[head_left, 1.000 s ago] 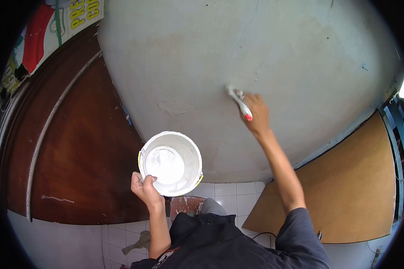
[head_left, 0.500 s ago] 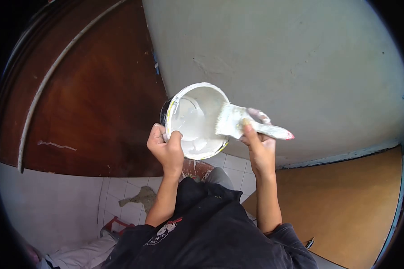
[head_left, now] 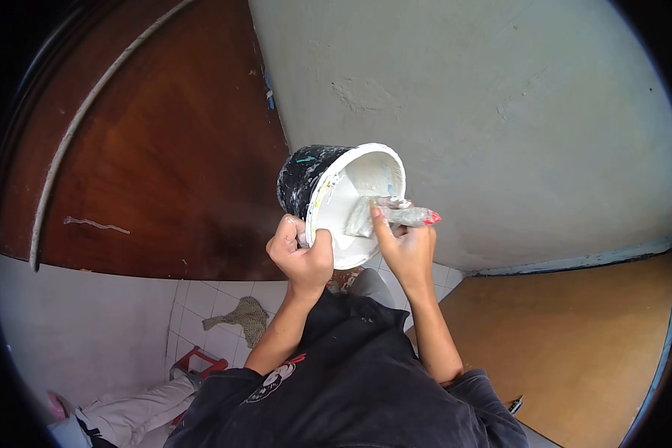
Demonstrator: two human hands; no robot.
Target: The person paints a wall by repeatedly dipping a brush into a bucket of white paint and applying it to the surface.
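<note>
White paint is covering the inside of the bucket (head_left: 351, 205), and the bucket is now tipping more steeply than half a second ago, so that its black, paint-spotted outer wall is showing on the left side and its mouth is facing toward the right. One second ago the right hand (head_left: 405, 250) was reaching up to the grey wall (head_left: 500, 112) with the brush (head_left: 392, 215); now this hand is being back at the bucket, close in front of the chest. The bristles are going deeper inside the bucket than in the frame before, where they were only lying across the rim. The left hand (head_left: 302, 254) is clenching the lower rim of the bucket, with the thumb pressing on the inner side and the other fingers wrapping the outside. The right hand is closing around the handle of the brush, its thumb lying along the top, and only the red tip of the handle is sticking out to the right. How much paint is resting in the bottom of the bucket is hard to make out, because the brush and the rim are hiding it. The bristles are smeared and blurred, so their edge is not clear. Below, the dark shirt (head_left: 351, 381) is covering most of the tiled floor (head_left: 201, 306), where a crumpled rag (head_left: 239, 317) is lying.
</note>
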